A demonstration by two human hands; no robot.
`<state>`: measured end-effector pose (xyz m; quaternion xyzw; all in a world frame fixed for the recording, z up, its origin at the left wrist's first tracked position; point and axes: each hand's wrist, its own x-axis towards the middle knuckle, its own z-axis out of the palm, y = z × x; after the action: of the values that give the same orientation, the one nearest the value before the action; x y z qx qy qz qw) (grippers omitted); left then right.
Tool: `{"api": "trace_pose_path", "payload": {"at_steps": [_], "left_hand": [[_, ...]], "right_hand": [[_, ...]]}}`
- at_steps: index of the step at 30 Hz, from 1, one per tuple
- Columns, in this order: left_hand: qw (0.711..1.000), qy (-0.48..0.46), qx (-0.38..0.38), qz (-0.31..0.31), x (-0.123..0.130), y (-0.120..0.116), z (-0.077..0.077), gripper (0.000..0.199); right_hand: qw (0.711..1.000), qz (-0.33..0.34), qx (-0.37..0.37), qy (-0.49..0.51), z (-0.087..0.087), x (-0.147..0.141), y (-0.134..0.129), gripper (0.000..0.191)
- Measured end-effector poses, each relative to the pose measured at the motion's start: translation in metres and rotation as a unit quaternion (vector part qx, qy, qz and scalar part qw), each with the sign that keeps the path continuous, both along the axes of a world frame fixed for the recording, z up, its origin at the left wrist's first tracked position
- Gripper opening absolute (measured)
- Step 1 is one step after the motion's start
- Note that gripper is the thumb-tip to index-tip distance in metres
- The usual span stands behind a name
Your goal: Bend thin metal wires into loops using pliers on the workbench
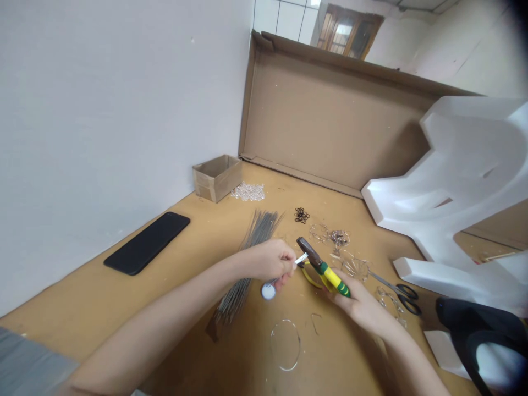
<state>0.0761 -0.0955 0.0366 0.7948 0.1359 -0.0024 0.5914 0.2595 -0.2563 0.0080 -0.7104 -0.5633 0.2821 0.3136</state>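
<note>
Two hands held work together: the left hand point(269, 263) pinched a wire piece point(268, 290) with a round white end, and the right hand point(361, 305) gripped yellow-and-green pliers point(332, 278) against it. Many grey wire rods point(258, 245) lay bundled beneath the left hand, and only one bent wire hoop point(285, 345) lay nearer the body.

Black phone point(147, 243) on tabletop point(173, 308), cardboard box point(217, 177) by wall point(103, 121), white foam shape point(466, 176) right.

Plain wht wall point(103, 110) on L, tan wood worktable point(124, 324) below, cardboard sheet point(330, 121) propped behind; wht tiles point(284, 19), brown wood-framed window point(348, 33) beyond.
</note>
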Motion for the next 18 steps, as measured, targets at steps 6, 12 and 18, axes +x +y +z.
{"api": "trace_pose_path", "payload": {"at_steps": [6, 12, 18], "left_hand": [[1.000, 0.001, 0.008, -0.004, 0.0000, -0.0009, 0.0012, 0.018], [0.998, -0.011, 0.056, -0.013, -0.0013, 0.0025, -0.0048, 0.017], [0.997, 0.002, 0.073, -0.015, 0.0005, 0.0020, -0.0052, 0.018]], "right_hand": [[0.998, 0.035, -0.040, -0.021, -0.0002, -0.0018, 0.0007, 0.028], [0.999, 0.028, -0.033, -0.026, -0.0011, -0.0030, 0.0039, 0.024], [0.999, 0.037, -0.038, -0.012, -0.0091, -0.0041, 0.0053, 0.017]]}}
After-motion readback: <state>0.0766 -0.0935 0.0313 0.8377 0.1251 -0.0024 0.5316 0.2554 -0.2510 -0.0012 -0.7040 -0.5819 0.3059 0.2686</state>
